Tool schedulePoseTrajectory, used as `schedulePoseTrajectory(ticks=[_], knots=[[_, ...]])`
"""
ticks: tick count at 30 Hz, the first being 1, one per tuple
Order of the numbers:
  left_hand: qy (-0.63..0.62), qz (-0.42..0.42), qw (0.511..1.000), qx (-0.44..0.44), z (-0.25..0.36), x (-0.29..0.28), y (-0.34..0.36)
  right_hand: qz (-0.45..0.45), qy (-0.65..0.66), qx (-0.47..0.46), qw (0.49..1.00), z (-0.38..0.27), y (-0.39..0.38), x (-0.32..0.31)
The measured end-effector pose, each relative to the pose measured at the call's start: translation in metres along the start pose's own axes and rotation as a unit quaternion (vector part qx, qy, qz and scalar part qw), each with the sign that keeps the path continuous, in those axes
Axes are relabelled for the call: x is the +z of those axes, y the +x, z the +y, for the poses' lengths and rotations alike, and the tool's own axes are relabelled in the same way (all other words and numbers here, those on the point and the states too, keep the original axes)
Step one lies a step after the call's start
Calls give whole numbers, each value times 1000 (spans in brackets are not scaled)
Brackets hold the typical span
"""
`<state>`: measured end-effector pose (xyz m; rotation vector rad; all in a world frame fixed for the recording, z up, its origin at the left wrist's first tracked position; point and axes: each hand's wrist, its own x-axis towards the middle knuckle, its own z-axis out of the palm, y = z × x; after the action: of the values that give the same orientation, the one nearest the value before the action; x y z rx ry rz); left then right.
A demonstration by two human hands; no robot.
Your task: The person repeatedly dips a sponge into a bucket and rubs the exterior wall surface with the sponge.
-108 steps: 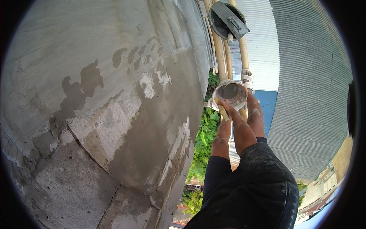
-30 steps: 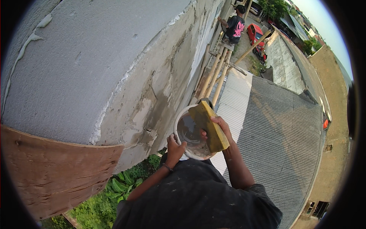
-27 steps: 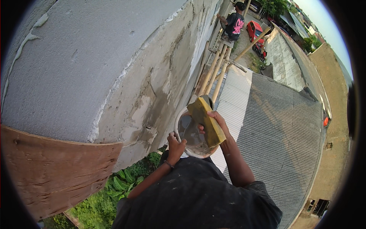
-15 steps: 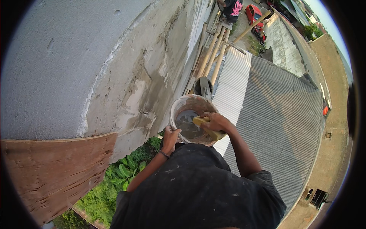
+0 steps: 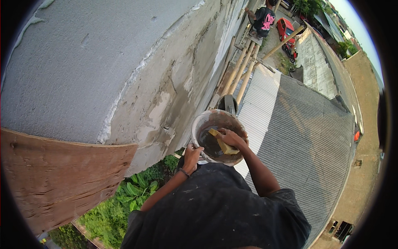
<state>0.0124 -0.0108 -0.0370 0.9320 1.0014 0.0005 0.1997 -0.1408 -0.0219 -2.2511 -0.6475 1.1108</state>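
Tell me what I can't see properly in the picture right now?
All in the head view:
- The bottom of the bucket: hidden by cloudy liquid.
- Part of the sponge: covered by the right hand.
- The near side of the dark bucket: hidden behind the bucket in front.
- The top of the other worker's head: cut off by the upper edge.

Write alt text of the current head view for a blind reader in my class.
The left hand grips a bucket while the right hand holds a yellow sponge inside it; a grey wall is at left, a corrugated roof at right.
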Motion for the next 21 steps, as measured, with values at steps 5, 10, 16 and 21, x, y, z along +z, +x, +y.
schedulePoseTrajectory(ticks=[5,10,16,21], knots=[[-15,-4,1000,-12,12,8,-3,-144,232,-41,961,40,15,-8],[-59,-10,998,-8,19,-4,-3,-167,620,23,766,-79,7,-55],[-59,1,998,17,20,1,-5,236,447,-241,829,-224,102,-74],[-75,39,996,14,13,-12,-12,153,356,-204,899,-217,103,-28]])
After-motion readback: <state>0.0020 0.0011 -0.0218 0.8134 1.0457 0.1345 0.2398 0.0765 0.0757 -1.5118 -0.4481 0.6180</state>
